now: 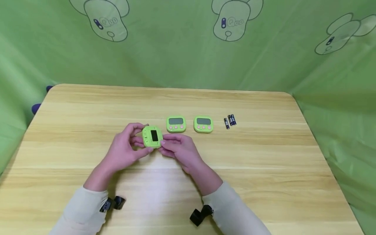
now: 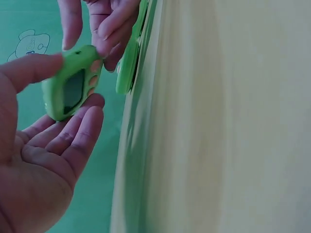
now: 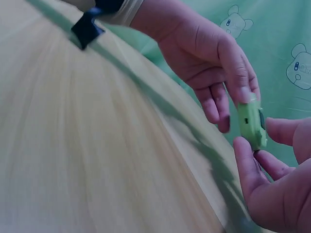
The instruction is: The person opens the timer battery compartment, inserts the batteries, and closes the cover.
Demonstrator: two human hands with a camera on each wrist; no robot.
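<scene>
Above the table, both hands hold a green digital timer (image 1: 148, 138) with its back up, showing a dark rectangle. In the left wrist view the timer (image 2: 73, 90) shows its grey screen and pink buttons on the other face. My left hand (image 1: 123, 150) grips it by opposite edges, thumb on the near one. My right hand (image 1: 185, 151) pinches the right-hand corner between thumb and fingers. The right wrist view catches the timer (image 3: 250, 121) edge-on. Two more green timers, one (image 1: 176, 124) in the middle and another (image 1: 203, 124) to its right, lie screen up.
Several small dark batteries (image 1: 229, 120) lie to the right of the timers. The wooden table (image 1: 264, 179) has a green curtain (image 1: 176, 62) with printed animal heads behind it. Black wrist cameras (image 1: 198, 215) hang at both sleeves.
</scene>
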